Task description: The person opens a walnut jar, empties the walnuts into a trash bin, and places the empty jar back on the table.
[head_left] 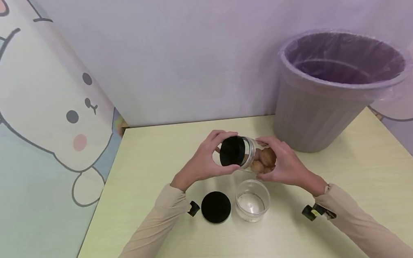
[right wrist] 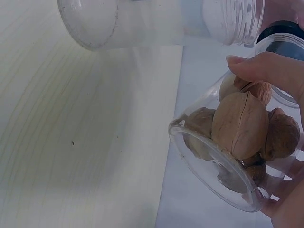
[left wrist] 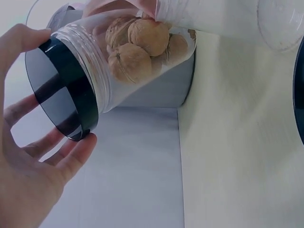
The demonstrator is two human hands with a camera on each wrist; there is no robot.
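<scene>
We read the clock from the jar (head_left: 250,152), 12 away from us. Nearest: our sleeves (head_left: 156,227) at 5 and 7. Spare lid (head_left: 216,207) flat on the table (head_left: 206,252) at 7. Second jar (head_left: 252,217) upright, mouth up, at 6, just beside the spare lid's 3 o'clock edge. Next out, we hold the jar tilted well over above the table: mouth toward 9, base toward 3, walnuts (head_left: 268,157) gathered at the base end. Our left hand (head_left: 207,159) grasps the lid (head_left: 232,151) by its rim, at the jar mouth; we see neck threads (left wrist: 88,57) beside it, can't tell if it's seated. Our right hand (head_left: 283,161) grips the jar round its base end. Farther: bin (head_left: 311,107) on the table at 2, plastic liner (head_left: 379,85) over its rim. Wall (head_left: 185,57) at 12, rabbit print (head_left: 35,107) at 10.
</scene>
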